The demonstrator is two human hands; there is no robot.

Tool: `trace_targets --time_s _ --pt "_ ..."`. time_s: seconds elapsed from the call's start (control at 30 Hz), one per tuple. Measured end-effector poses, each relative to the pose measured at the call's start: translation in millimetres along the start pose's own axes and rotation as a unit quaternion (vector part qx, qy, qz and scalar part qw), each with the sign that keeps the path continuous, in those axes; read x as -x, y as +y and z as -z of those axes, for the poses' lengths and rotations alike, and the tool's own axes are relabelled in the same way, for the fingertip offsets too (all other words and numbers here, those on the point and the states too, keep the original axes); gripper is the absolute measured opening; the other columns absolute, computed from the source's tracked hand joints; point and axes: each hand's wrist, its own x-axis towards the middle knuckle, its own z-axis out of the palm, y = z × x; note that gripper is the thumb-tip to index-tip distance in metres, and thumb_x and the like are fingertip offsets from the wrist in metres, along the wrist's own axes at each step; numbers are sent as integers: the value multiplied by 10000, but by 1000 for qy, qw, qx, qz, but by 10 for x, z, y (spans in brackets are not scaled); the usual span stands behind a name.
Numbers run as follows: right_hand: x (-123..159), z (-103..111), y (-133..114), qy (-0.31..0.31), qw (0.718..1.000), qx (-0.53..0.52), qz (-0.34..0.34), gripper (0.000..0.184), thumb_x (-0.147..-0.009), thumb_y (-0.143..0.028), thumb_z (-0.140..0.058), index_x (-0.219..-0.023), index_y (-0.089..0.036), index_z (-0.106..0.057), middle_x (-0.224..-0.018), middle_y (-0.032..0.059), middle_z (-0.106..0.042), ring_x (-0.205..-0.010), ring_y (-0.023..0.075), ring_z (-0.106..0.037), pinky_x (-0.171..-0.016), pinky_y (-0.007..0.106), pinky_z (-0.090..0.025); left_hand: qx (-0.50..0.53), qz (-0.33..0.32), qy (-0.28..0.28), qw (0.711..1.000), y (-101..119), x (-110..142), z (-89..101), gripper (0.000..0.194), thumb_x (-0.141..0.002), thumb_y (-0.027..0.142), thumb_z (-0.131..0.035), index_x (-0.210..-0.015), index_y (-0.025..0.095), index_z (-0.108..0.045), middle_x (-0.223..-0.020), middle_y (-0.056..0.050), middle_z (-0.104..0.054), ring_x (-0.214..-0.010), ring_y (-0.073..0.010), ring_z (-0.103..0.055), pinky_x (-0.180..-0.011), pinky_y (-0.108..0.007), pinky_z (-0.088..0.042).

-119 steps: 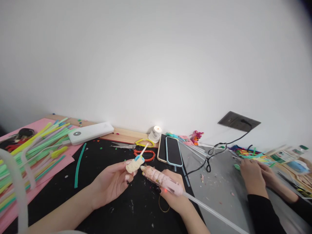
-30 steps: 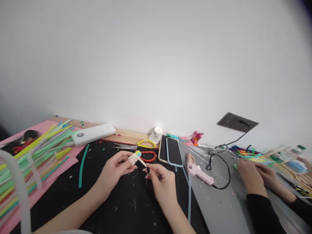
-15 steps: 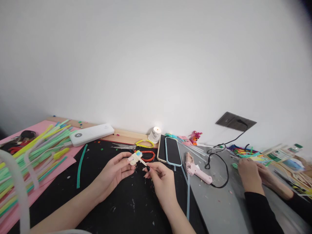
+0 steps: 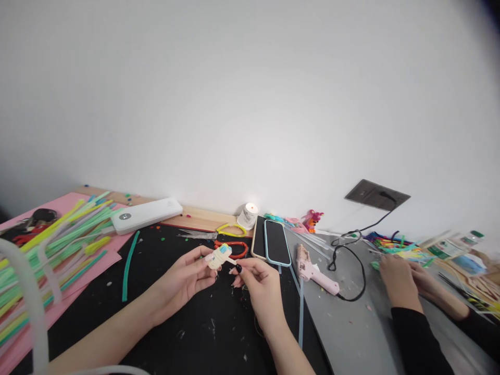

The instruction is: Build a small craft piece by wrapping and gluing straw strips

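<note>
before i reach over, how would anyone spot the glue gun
Find the grey tabletop beside the black mat. Just right of the blue-edged phone lies the pale pink, pistol-shaped glue gun, the only thing there trailing a black cord.

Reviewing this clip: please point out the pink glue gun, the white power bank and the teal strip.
pink glue gun (image 4: 322,280): head view, handle
white power bank (image 4: 150,214): head view, casing
teal strip (image 4: 127,268): head view, middle

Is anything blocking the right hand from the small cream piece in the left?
Nothing visible does. The right hand pinches the cream strip that runs to the cream piece in the left hand. The red-handled scissors lie just beyond, not between them.
</note>
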Motion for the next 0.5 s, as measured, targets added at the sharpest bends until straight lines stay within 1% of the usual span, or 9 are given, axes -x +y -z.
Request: trace_targets --time_s 0.23,0.33,0.5 --pt "-13 -3 -17 -3 999 -31 -28 77 -702 -229 -649 -737 -161 -657 -615 22 -694 -467 135 -598 -500 242 -499 13 17 -27 999 8 -6 -6 60 -787 211 -678 -808 178 -633 -715 -2 -648 -598 -71 -605 -609 -170 -539" --pt "-19 -6 -20 -3 999 -39 -29 76 -689 -226 -665 -721 -158 -665 -603 15 -684 -456 122 -576 -491 230 -481 13 22 -37 999 7 4 -10 58 -795 214 -667 -793 178 -622 -725 -4 -641 -591 -70 -597 -597 -168 -533" --pt "-16 -1 0 7 1000 -12 -27 64 -687 -211 -662 -706 -155 -685 -497 -29 -590 -424 101 -512 -458 212 -431 10 35 -47 998 5 18 -20 47 -800 220 -658 -799 182 -631 -726 -6 -631 -590 -76 -587 -593 -178 -521"
